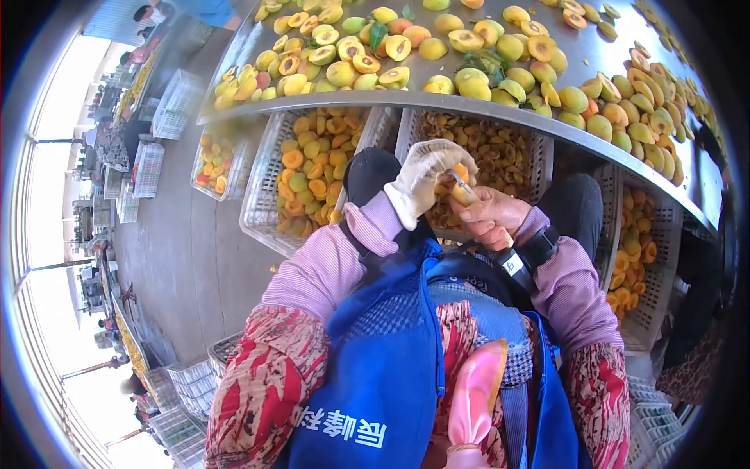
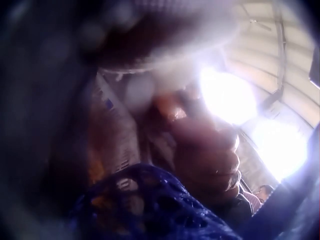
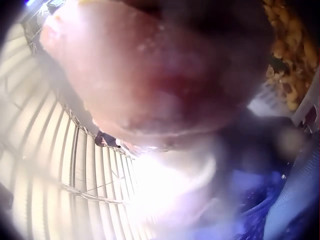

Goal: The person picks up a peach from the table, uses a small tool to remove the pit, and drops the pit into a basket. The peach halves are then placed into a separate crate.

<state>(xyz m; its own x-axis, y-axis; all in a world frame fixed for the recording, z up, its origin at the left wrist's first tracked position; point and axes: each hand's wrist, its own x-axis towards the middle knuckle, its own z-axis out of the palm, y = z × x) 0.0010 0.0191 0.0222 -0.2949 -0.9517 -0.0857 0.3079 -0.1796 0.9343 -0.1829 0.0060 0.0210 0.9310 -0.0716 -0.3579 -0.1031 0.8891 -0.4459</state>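
My left hand (image 1: 422, 176), in a cream-white glove, grips an orange apricot (image 1: 468, 172) at its fingertips. Beside it my bare right hand (image 1: 497, 215), thumb and fingers curled, pinches a small metal-bladed tool (image 1: 462, 182) whose blade points at the fruit. A pale yellow piece (image 1: 462, 195) shows by the right thumb; I cannot tell if it is fruit or a handle. Blurred in the left wrist view are the apricot (image 2: 171, 108) and the curled right fingers (image 2: 207, 162). Close-up skin of the right hand (image 3: 160, 75) fills much of the right wrist view.
Under both hands stands a crate of cut pieces (image 1: 500, 148). Crates of apricot halves stand left (image 1: 312, 168) and right (image 1: 634, 250). Ahead, a metal table (image 1: 351, 99) bears heaps of whole and halved apricots (image 1: 469, 47). White crates and other people line the far left.
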